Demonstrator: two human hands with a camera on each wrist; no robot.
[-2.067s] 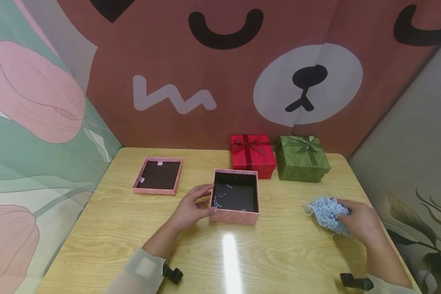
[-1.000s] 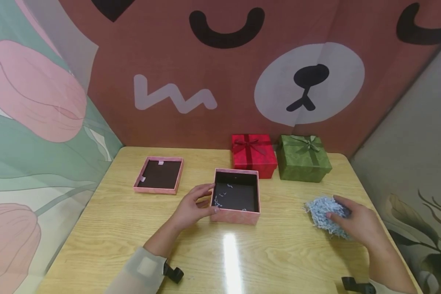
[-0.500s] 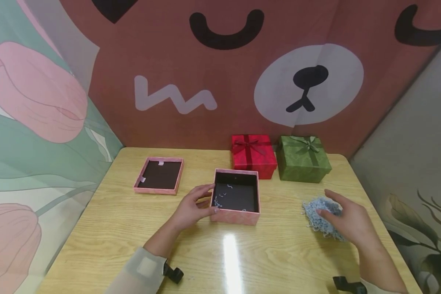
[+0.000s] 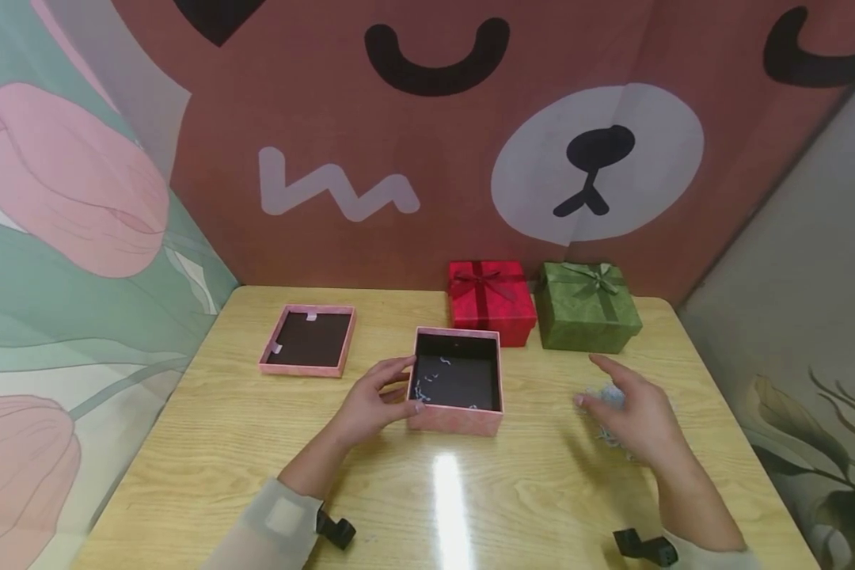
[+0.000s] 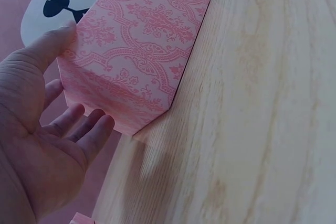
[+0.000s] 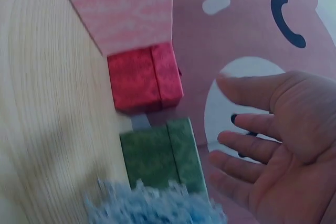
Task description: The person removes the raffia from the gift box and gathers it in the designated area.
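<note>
My left hand [image 4: 366,404] rests against the left side of an open pink patterned gift box [image 4: 456,421]. Its thumb touches the near left corner, while the other fingers lie loosely along the side, as the left wrist view shows. A few pale paper shreds lie on the box's dark floor. To the right, my right hand [image 4: 644,416] is spread with nothing in its grasp. Behind it, partly hidden, lies a clump of light blue shredded paper [image 4: 609,394], which also appears at the bottom of the right wrist view.
A pink box lid [image 4: 302,370] lies upturned at the left of the wooden table [image 4: 235,443]. Behind the pink box stand a red gift box [image 4: 502,324] and a green gift box [image 4: 587,321], both tied with ribbon. A printed cloth [image 4: 328,245] hangs behind the table.
My right hand has let go of the shredded paper and moved left, toward the pink box, with its fingers spreading. The left hand and the boxes have stayed put.
</note>
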